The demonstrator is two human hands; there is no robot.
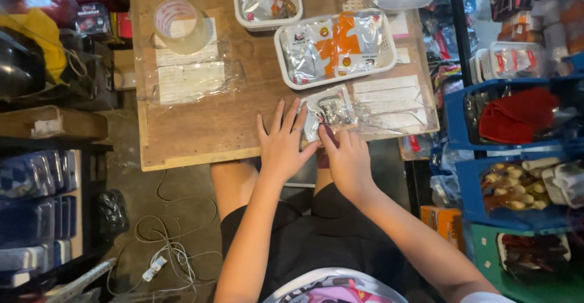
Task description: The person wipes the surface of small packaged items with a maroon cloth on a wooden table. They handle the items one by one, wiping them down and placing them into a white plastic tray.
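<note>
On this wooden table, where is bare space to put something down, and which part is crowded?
Bare wood lies on the table near its front edge, between the plastic-covered papers and the left hand. A smaller bare strip lies between the measuring cup and the back basket. The right half is crowded: the white basket of packets, clear bags and the right hand.

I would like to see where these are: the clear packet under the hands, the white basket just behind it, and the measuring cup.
clear packet (328, 109), head view, on its plastic middle.
white basket (281, 56), head view, on its left rim.
measuring cup (177, 26), head view, on its side wall.
</note>
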